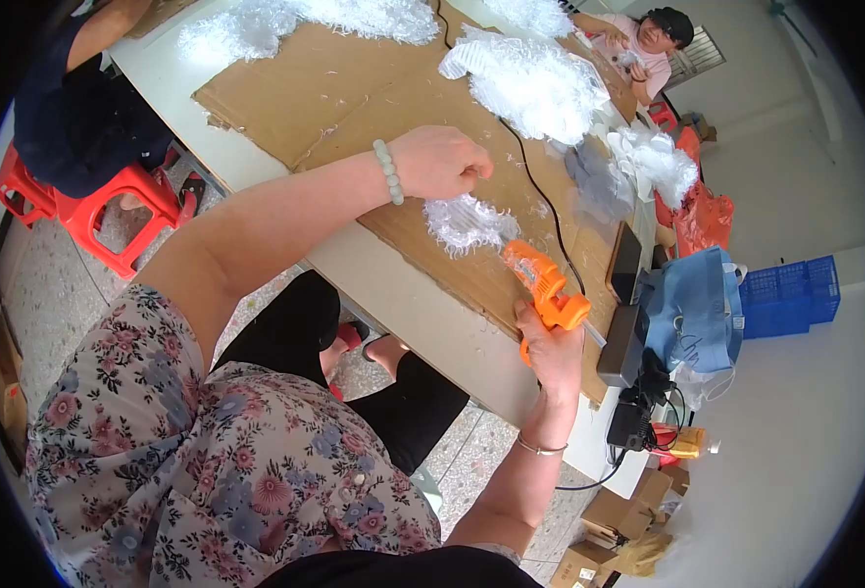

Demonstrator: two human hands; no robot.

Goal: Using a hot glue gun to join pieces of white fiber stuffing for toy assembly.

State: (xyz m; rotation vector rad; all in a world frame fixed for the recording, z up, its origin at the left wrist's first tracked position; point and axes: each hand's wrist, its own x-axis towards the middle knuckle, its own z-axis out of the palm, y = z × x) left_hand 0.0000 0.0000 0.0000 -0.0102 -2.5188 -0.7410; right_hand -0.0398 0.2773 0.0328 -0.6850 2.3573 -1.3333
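The tuft (467, 223), by the near edge of the cardboard (300, 103), seems half-worked; white heaps (530, 88) are left beyond. Right hand (555, 355) grips glue gun (547, 287); left hand (439, 162) is curled, whether pinching I cannot tell.

Red stool (136, 181) well left of left hand (442, 162), person in dark clothes (79, 127) seated there. Blue bag (692, 314) near right hand (555, 353), to its right; blue plastic basket (790, 294) farther right. Red plastic bag (704, 218) beyond right hand, rightward. Cardboard boxes (628, 505) on floor, right hand's near side.
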